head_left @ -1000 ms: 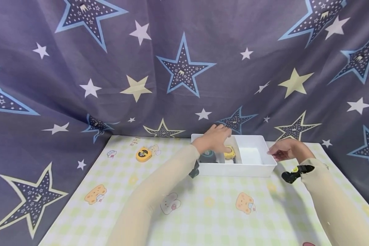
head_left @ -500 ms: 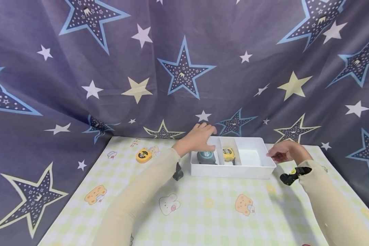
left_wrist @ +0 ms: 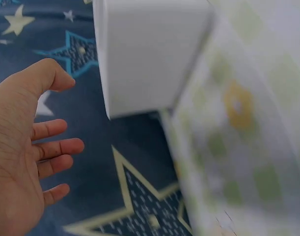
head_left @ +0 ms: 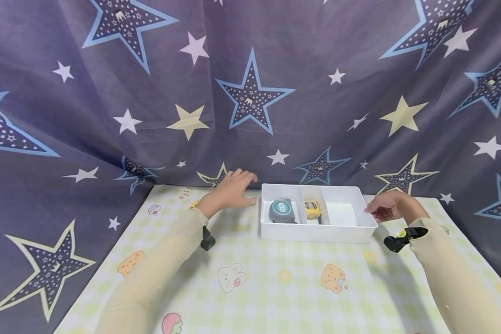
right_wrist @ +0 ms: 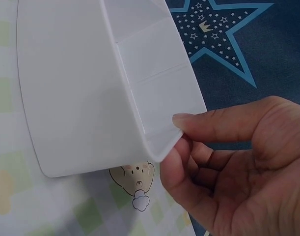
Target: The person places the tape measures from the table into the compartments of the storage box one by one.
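Note:
A white divided box [head_left: 317, 234] stands at the back of the table. Its left compartment holds a grey-and-teal tape measure [head_left: 282, 211]; the middle one holds a small yellow tape measure [head_left: 312, 209]. My right hand [head_left: 389, 206] pinches the box's right end wall between thumb and fingers, as the right wrist view confirms. Left of the box, my left hand [head_left: 230, 191] hovers with loosely bent fingers and holds nothing. In the left wrist view that hand [left_wrist: 22, 147] is apart from the box. Another yellow tape measure [head_left: 194, 204] lies behind it, mostly hidden by the wrist.
The box's right compartment [head_left: 341, 214] shows its bare floor. A checked cloth with cartoon prints [head_left: 284, 297] covers the table. Directly behind the table's back edge hangs a dark star-patterned curtain [head_left: 171, 153].
My left hand has moved left from above the yellow tape measure in the box to outside it, bringing both tape measures there into sight. My right hand keeps its hold on the end wall.

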Motion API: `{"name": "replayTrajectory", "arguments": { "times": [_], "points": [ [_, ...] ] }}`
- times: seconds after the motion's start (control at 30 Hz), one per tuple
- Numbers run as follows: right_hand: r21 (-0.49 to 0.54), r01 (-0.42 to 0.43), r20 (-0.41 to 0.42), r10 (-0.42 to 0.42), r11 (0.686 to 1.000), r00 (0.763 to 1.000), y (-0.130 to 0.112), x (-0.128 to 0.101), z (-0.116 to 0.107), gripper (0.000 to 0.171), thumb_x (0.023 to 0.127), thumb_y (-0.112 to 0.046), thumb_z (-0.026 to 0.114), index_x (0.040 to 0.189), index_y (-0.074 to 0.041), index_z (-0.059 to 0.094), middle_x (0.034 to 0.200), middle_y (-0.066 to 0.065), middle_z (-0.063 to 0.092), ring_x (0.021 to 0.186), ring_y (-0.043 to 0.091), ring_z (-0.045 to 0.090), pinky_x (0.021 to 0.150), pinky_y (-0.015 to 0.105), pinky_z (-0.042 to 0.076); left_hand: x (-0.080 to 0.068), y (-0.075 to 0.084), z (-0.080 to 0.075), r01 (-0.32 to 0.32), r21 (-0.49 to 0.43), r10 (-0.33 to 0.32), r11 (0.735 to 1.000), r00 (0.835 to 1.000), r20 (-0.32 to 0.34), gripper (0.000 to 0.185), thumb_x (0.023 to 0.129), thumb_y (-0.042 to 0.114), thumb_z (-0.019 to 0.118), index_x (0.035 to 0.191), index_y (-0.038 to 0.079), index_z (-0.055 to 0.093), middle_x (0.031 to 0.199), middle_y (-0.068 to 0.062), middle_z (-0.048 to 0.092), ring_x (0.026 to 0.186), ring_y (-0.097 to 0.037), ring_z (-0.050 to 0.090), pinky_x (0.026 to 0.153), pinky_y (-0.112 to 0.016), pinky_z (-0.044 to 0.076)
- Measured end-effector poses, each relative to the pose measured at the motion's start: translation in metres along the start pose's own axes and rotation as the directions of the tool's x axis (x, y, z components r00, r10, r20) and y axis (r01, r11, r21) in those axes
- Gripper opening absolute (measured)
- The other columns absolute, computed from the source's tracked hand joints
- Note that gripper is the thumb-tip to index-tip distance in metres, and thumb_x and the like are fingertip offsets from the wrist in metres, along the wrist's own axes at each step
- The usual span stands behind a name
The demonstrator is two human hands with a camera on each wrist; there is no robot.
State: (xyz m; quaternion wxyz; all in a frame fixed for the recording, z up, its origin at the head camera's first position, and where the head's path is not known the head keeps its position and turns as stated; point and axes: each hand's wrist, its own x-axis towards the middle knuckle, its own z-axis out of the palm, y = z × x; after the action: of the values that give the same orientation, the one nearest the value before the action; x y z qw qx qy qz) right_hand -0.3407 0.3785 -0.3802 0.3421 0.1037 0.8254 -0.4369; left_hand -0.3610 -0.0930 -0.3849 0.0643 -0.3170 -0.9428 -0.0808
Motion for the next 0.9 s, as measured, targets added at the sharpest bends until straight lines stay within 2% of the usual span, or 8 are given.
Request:
{"name": "replayTrajectory", "arguments": {
  "times": [0.3, 0.47, 0.57, 0.73, 0.9],
  "points": [
    [0.004, -0.006, -0.004, 0.006, 1.000, 1.000, 0.001, 0.001, -0.002, 0.015, 0.096, -0.008, 0.061, 0.081, -0.011, 0.062, 0.076, -0.002, 0.058, 0.072, 0.006, 0.058, 0.072, 0.018, 0.056, -0.039, -0.042, -0.001, 0.099, -0.067, -0.094, 0.993, 0.993, 0.070, 0.063, 0.088, 0.040, 0.067, 0.143, 0.013, 0.050, 0.138, -0.007, 0.056, 0.118, -0.028, 0.046, 0.107, -0.054, 0.034],
    [-0.002, -0.006, 0.002, 0.006, 1.000, 1.000, 0.001, 0.000, -0.002, 0.016, 0.096, -0.008, 0.060, 0.081, -0.011, 0.062, 0.076, -0.002, 0.058, 0.072, 0.005, 0.058, 0.073, 0.018, 0.055, -0.059, -0.063, 0.004, 0.123, -0.082, -0.115, 0.989, 0.989, 0.094, 0.063, 0.086, 0.035, 0.068, 0.143, 0.013, 0.050, 0.143, -0.010, 0.054, 0.130, -0.032, 0.044, 0.111, -0.059, 0.031],
    [-0.004, -0.006, 0.002, 0.006, 1.000, 1.000, 0.001, 0.000, -0.002, 0.016, 0.096, -0.007, 0.060, 0.081, -0.011, 0.062, 0.075, -0.002, 0.058, 0.071, 0.005, 0.058, 0.072, 0.018, 0.055, -0.069, -0.072, 0.007, 0.147, -0.069, -0.139, 0.987, 0.984, 0.107, 0.067, 0.084, 0.032, 0.068, 0.145, 0.014, 0.049, 0.145, -0.011, 0.052, 0.135, -0.034, 0.042, 0.114, -0.061, 0.029],
    [0.002, -0.006, -0.004, 0.006, 1.000, 1.000, 0.001, 0.002, -0.002, 0.017, 0.097, -0.008, 0.061, 0.080, -0.011, 0.062, 0.075, -0.002, 0.058, 0.071, 0.005, 0.058, 0.072, 0.018, 0.055, -0.084, -0.083, 0.007, 0.198, -0.050, -0.190, 0.979, 0.973, 0.129, 0.074, 0.078, 0.030, 0.070, 0.147, 0.014, 0.048, 0.145, -0.014, 0.050, 0.129, -0.035, 0.042, 0.112, -0.063, 0.031],
    [0.006, 0.001, -0.005, -0.001, 1.000, 1.000, 0.002, 0.003, -0.002, 0.017, 0.097, -0.008, 0.061, 0.080, -0.011, 0.062, 0.075, -0.002, 0.058, 0.070, 0.006, 0.058, 0.071, 0.019, 0.055, -0.095, -0.090, 0.006, 0.213, -0.060, -0.204, 0.975, 0.971, 0.122, 0.076, 0.074, 0.026, 0.074, 0.144, 0.011, 0.050, 0.140, -0.016, 0.052, 0.124, -0.035, 0.045, 0.113, -0.062, 0.032]
  ]
}}
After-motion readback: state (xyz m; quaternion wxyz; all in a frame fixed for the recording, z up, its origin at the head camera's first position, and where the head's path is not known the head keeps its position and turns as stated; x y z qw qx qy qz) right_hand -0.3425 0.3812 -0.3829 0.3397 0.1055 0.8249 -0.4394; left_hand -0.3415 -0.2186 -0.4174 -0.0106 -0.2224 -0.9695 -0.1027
